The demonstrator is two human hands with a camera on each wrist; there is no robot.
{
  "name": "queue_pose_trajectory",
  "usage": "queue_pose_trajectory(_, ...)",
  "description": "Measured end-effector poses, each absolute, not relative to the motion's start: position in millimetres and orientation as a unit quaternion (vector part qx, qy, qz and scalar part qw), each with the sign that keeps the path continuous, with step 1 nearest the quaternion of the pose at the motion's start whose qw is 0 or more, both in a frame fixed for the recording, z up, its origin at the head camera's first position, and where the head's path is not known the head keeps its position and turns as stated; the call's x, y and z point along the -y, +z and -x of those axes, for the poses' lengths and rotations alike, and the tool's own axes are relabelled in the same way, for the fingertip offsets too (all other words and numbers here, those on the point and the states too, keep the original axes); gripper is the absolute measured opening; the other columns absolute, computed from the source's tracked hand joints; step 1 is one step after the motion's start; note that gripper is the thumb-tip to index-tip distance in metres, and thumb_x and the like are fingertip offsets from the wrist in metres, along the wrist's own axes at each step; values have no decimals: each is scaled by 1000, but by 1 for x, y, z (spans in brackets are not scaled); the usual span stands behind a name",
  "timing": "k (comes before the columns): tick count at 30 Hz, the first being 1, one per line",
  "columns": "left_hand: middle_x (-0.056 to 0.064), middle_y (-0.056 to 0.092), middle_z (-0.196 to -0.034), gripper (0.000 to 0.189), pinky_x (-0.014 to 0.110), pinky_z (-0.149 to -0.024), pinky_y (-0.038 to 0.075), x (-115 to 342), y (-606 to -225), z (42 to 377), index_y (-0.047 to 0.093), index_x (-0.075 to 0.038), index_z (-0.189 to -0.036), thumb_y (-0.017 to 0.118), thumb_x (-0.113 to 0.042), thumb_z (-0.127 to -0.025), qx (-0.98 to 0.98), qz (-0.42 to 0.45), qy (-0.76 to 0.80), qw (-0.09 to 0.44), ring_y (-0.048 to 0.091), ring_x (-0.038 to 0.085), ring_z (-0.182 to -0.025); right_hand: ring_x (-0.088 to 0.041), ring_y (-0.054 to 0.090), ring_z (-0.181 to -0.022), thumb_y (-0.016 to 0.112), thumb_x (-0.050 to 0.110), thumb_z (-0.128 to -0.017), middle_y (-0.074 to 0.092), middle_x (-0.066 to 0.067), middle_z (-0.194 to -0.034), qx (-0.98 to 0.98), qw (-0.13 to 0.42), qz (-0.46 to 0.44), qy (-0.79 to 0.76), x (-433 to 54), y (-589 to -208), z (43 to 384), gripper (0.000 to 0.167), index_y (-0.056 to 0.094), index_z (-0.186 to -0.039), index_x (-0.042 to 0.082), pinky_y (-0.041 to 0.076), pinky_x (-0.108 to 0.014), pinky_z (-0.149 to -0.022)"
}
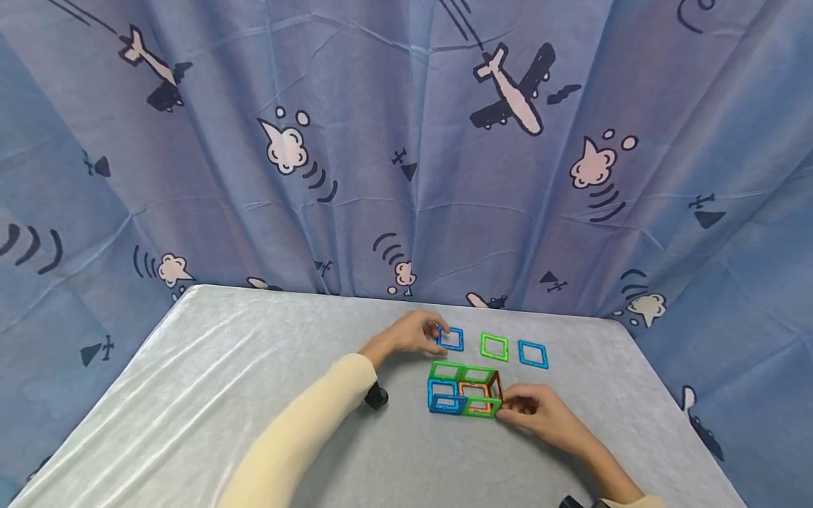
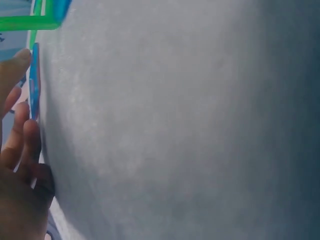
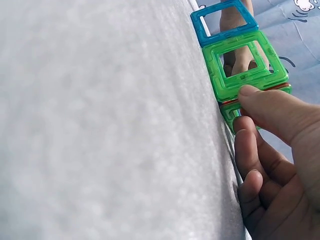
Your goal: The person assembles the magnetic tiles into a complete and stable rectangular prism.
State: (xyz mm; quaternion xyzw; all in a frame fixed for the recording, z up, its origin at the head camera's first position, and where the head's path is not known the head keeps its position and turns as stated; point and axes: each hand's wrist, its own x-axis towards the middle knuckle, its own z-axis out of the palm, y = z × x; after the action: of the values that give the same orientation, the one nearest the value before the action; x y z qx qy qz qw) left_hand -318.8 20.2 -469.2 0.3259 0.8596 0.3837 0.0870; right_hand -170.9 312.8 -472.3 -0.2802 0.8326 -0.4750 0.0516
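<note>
Right hand gripping a tile structure, left hand at a blue tile

A pale cloth-covered table is filling the lower view, and a blue curtain printed with aeroplanes is hanging behind its far edge. A green tile and a second blue tile are lying near that edge, to the right of the first.

The head view is cutting off the table's near edge. The left hand's fingers are covering part of its tile; whether they are gripping or merely surrounding it, I cannot tell. The left wrist view is showing that tile nearly edge-on.

The structure is standing in the table's right half, its long axis running side to side, roughly parallel to the far edge, its open top facing upward. The right hand is pinching its near right corner.
</note>
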Motion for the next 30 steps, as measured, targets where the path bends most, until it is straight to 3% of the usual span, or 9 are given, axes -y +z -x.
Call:
queue_pose_trajectory(12,-11,62,-80,12,25,-72,44,-28,-472,318,79,-21,-88,88,-25,-82,-889,-302,338,68,54,6,-76,-10,59,-66,77,7,-91,68,-5,-83,-831,53,275,-481,-310,-471,170,11,75,-102,6,50,-27,-55)
queue_pose_trajectory(30,-9,60,-77,5,23,-69,43,-22,-477,316,77,-14,-85,82,-14,-87,-867,-319,380,46,52,6,-74,-9,58,-65,77,8,-91,67,-4,-81,-831,49,283,-476,-312,-473,170,9,75,-100,8,50,-28,-54)
